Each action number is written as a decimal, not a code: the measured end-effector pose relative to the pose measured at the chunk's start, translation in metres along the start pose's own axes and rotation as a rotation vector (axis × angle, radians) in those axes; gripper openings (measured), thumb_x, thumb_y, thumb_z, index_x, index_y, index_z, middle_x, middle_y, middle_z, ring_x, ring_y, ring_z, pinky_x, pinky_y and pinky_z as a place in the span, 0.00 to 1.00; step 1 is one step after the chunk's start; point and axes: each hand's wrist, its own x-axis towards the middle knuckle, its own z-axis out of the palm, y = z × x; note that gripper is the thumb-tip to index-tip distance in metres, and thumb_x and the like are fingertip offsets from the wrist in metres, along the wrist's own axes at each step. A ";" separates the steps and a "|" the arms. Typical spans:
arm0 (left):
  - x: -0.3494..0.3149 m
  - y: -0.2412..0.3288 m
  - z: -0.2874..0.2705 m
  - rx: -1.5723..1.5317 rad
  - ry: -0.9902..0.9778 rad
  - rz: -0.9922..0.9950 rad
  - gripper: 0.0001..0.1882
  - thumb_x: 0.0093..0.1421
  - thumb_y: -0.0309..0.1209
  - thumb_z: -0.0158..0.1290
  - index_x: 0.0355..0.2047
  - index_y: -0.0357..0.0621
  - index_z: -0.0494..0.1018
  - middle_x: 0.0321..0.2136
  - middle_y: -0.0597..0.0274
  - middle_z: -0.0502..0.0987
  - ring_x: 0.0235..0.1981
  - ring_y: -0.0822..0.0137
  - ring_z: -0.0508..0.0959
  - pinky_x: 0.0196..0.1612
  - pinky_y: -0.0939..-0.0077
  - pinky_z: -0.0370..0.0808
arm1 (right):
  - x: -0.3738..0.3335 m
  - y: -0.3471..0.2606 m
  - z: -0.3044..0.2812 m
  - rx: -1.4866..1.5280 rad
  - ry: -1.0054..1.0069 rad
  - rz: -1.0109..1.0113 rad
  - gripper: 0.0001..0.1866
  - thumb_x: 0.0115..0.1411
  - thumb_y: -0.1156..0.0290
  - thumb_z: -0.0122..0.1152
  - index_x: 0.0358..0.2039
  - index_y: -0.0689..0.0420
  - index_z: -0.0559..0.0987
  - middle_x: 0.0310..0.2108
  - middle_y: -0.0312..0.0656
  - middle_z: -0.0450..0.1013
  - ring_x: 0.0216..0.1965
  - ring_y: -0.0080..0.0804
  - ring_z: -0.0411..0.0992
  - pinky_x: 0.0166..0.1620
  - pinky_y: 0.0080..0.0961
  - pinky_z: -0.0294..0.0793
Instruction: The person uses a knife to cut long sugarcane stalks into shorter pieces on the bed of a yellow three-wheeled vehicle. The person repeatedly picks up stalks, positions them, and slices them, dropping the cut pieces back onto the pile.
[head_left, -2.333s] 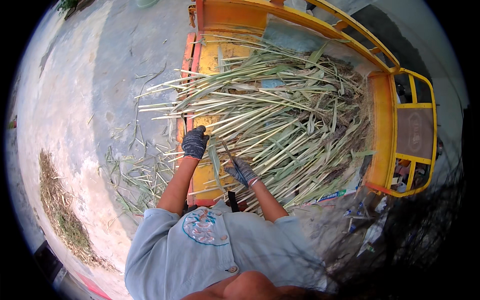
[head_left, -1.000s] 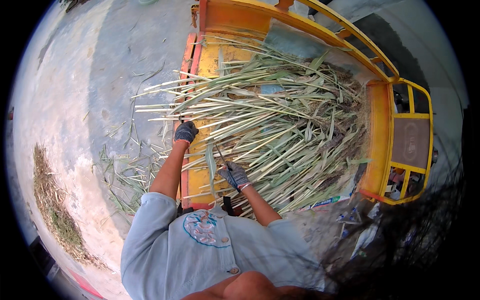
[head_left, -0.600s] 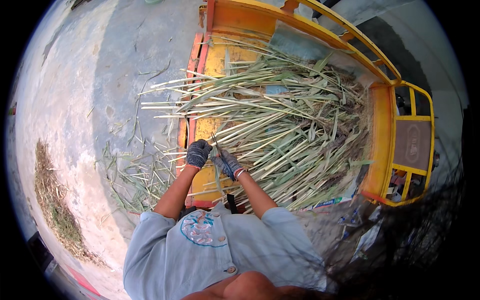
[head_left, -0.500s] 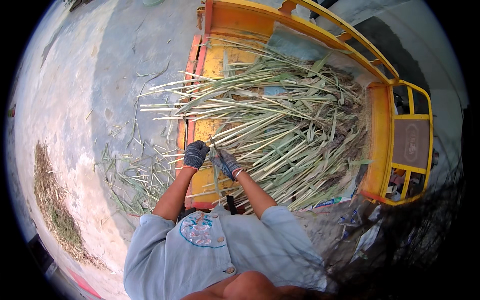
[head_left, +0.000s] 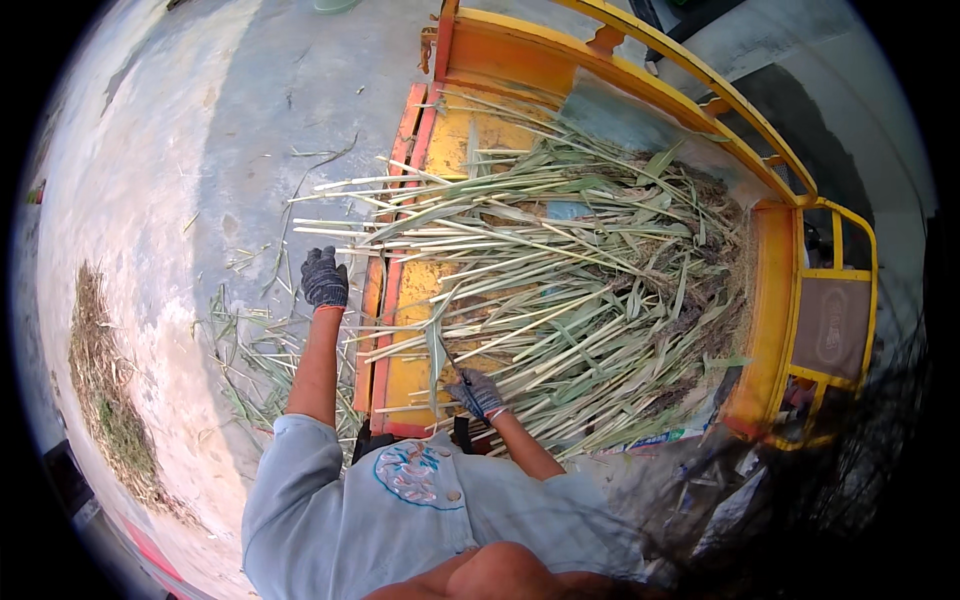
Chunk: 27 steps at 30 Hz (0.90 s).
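Note:
Cut stalks with long green leaves and dark seed heads lie heaped across a yellow cart bed. Their pale ends point left, some jutting past the bed's red edge. My left hand, in a dark grey knitted glove, hovers left of that edge, just below the longest stalk ends. Its thumb stands apart from the fingers, and nothing shows in it. Over the near part of the bed, my gloved right hand is closed on a thin dark knife, mostly hidden. A drooping leaf hangs beside its tip.
Short stalk pieces and leaf scraps litter the concrete left of the cart. Farther left lies a strip of dry plant waste. Yellow rails bound the cart's far side, and a yellow frame stands at its right end.
My hands were close together over the bed's left edge. The left, then closed, has swung out left and loosened; the right has drawn back toward me. The view has shifted slightly.

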 end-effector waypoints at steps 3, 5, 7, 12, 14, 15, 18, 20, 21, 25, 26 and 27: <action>0.071 0.022 0.004 0.043 0.074 0.280 0.25 0.45 0.29 0.54 0.48 0.51 0.67 0.53 0.54 0.63 0.51 0.51 0.65 0.52 0.59 0.64 | -0.010 0.022 0.005 0.069 0.080 -0.067 0.22 0.46 0.52 0.62 0.33 0.57 0.73 0.28 0.46 0.72 0.33 0.42 0.71 0.38 0.31 0.69; 0.103 0.041 0.009 0.113 -0.051 0.371 0.27 0.45 0.27 0.53 0.49 0.52 0.66 0.54 0.54 0.62 0.54 0.51 0.62 0.53 0.59 0.63 | -0.016 0.011 -0.006 0.090 0.063 0.003 0.23 0.46 0.52 0.62 0.34 0.58 0.73 0.29 0.46 0.72 0.34 0.42 0.71 0.38 0.32 0.69; 0.117 0.050 0.013 0.203 -0.270 0.355 0.24 0.45 0.24 0.49 0.46 0.52 0.68 0.56 0.55 0.60 0.57 0.52 0.59 0.55 0.60 0.61 | -0.016 0.008 -0.012 0.034 0.035 0.088 0.24 0.46 0.51 0.63 0.35 0.58 0.73 0.30 0.46 0.72 0.34 0.42 0.71 0.39 0.31 0.68; 0.094 0.033 0.012 0.201 -0.462 0.359 0.13 0.45 0.34 0.55 0.34 0.49 0.75 0.36 0.55 0.74 0.41 0.53 0.73 0.44 0.60 0.69 | -0.025 0.013 -0.017 0.089 0.095 0.035 0.23 0.46 0.52 0.63 0.33 0.58 0.72 0.29 0.45 0.72 0.33 0.39 0.71 0.38 0.30 0.69; 0.062 -0.003 0.007 -0.018 -0.367 0.455 0.16 0.38 0.35 0.61 0.29 0.45 0.74 0.29 0.51 0.75 0.35 0.52 0.74 0.38 0.63 0.72 | -0.031 0.003 -0.016 0.069 0.037 0.006 0.23 0.46 0.52 0.63 0.34 0.58 0.71 0.29 0.45 0.72 0.32 0.37 0.72 0.38 0.30 0.69; 0.049 -0.021 0.007 -0.135 -0.365 0.454 0.16 0.37 0.34 0.62 0.27 0.44 0.73 0.28 0.51 0.75 0.33 0.52 0.74 0.37 0.63 0.71 | -0.025 0.008 -0.007 0.079 0.045 -0.080 0.22 0.48 0.54 0.62 0.37 0.57 0.72 0.28 0.43 0.72 0.32 0.37 0.72 0.38 0.30 0.70; -0.023 -0.052 -0.017 -0.365 -0.232 0.481 0.14 0.37 0.28 0.62 0.26 0.43 0.71 0.26 0.52 0.73 0.30 0.53 0.73 0.33 0.65 0.70 | -0.032 -0.025 0.008 0.046 -0.031 -0.152 0.23 0.46 0.54 0.65 0.35 0.55 0.69 0.26 0.45 0.70 0.29 0.38 0.71 0.34 0.31 0.70; -0.066 -0.054 -0.033 -0.486 -0.130 0.506 0.14 0.38 0.24 0.61 0.27 0.42 0.70 0.24 0.53 0.72 0.27 0.54 0.72 0.32 0.68 0.70 | -0.033 -0.035 0.031 0.013 -0.029 -0.246 0.23 0.46 0.54 0.65 0.35 0.55 0.68 0.24 0.44 0.69 0.28 0.38 0.70 0.33 0.31 0.69; -0.081 -0.055 -0.040 -0.553 -0.137 0.470 0.14 0.38 0.23 0.60 0.28 0.42 0.70 0.24 0.54 0.72 0.28 0.54 0.73 0.32 0.68 0.70 | -0.032 -0.043 0.042 -0.005 -0.019 -0.300 0.24 0.45 0.53 0.65 0.35 0.55 0.68 0.23 0.44 0.68 0.27 0.38 0.70 0.32 0.31 0.69; -0.146 -0.052 -0.057 -0.730 -0.207 0.327 0.13 0.40 0.22 0.59 0.27 0.40 0.68 0.22 0.56 0.71 0.25 0.58 0.72 0.29 0.70 0.69 | -0.046 -0.081 0.074 -0.077 -0.122 -0.212 0.35 0.46 0.46 0.62 0.45 0.62 0.68 0.35 0.53 0.71 0.39 0.50 0.70 0.41 0.35 0.69; -0.157 -0.051 -0.060 -0.788 -0.234 0.264 0.14 0.39 0.22 0.60 0.26 0.39 0.68 0.21 0.57 0.71 0.23 0.61 0.72 0.28 0.71 0.69 | -0.047 -0.082 0.084 -0.071 -0.111 -0.212 0.36 0.46 0.45 0.61 0.45 0.62 0.68 0.36 0.53 0.71 0.39 0.50 0.70 0.42 0.36 0.69; -0.167 -0.056 -0.052 -0.872 -0.225 0.227 0.12 0.40 0.24 0.60 0.25 0.39 0.68 0.19 0.56 0.71 0.23 0.58 0.72 0.28 0.70 0.68 | -0.049 -0.083 0.094 -0.061 -0.098 -0.211 0.37 0.46 0.44 0.60 0.46 0.63 0.67 0.37 0.53 0.71 0.39 0.50 0.70 0.42 0.36 0.69</action>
